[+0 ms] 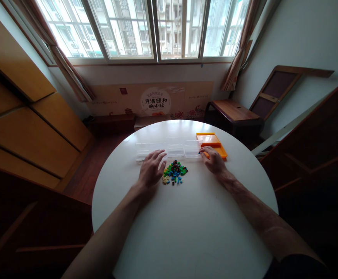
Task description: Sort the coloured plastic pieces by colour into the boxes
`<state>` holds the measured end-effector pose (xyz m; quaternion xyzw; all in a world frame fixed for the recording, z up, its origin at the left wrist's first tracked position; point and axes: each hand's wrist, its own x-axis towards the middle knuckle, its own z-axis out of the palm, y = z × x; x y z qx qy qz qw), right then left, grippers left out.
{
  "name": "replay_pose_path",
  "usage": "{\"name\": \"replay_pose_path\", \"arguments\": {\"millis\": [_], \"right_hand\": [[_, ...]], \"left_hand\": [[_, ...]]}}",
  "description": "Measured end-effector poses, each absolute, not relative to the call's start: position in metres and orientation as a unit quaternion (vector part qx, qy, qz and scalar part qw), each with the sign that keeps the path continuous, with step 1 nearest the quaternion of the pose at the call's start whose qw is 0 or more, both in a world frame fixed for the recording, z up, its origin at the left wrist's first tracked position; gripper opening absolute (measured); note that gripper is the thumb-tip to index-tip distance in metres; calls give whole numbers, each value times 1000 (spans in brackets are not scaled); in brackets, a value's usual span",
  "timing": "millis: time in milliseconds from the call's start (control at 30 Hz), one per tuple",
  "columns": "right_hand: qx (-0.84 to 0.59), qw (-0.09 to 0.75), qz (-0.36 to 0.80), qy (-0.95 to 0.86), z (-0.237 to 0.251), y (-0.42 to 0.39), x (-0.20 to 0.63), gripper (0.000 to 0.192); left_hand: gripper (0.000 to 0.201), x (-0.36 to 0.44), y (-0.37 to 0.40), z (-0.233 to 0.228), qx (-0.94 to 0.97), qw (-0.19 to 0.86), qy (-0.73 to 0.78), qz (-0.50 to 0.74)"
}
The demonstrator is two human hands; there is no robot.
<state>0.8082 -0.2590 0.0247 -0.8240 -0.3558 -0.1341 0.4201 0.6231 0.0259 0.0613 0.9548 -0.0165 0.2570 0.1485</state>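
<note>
While the left hand (151, 168) hovers with a spread grip beside the small heap of multicoloured plastic bricks (175, 172) mid-worktop (light, hard, probably best pinched singly), the right hand (213, 159), fingers curled, touches the clear plastic box (192, 149).

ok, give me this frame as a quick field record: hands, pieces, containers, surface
left hand: flat on table, fingers spread, beside the pile
right hand: fingertips at the clear boxes, holding nothing I can see
pile of small bricks: mixed colours, between the hands
clear boxes: row behind pile
orange tray: right of boxes
table: round, white
</note>
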Motion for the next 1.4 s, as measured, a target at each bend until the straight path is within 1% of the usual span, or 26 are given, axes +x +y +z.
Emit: {"name": "replay_pose_path", "arguments": {"millis": [133, 400, 733, 900, 967, 1067, 1100, 1167, 1267, 1400], "right_hand": [[-821, 427, -134, -354, 24, -258, 809, 20], [-815, 433, -125, -364, 23, -257, 810, 18], [-800, 438, -106, -396, 27, -254, 808, 21], [-800, 435, -150, -385, 29, -257, 808, 24], [-813, 423, -185, -354, 29, -261, 811, 26], [-840, 398, -222, -294, 27, -267, 817, 29], [-846, 392, -229, -280, 25, -269, 819, 29], [-851, 385, -238, -265, 21, -271, 822, 29], [-859, 378, -230, -259, 15, -271, 824, 25], [-871, 366, -204, -256, 12, -269, 823, 19]], "left_hand": [[50, 632, 29, 57, 958, 180, -65, 212], [57, 636, 32, 53, 962, 192, -41, 192], [48, 638, 32, 48, 951, 205, -16, 232], [44, 634, 32, 57, 954, 162, -22, 251], [43, 629, 38, 64, 955, 131, 14, 264], [45, 621, 54, 73, 948, 86, 130, 277], [44, 619, 59, 75, 942, 75, 168, 279], [33, 615, 68, 79, 929, 62, 226, 286], [21, 612, 74, 80, 925, 62, 245, 283], [19, 610, 73, 84, 928, 56, 253, 268]]}}
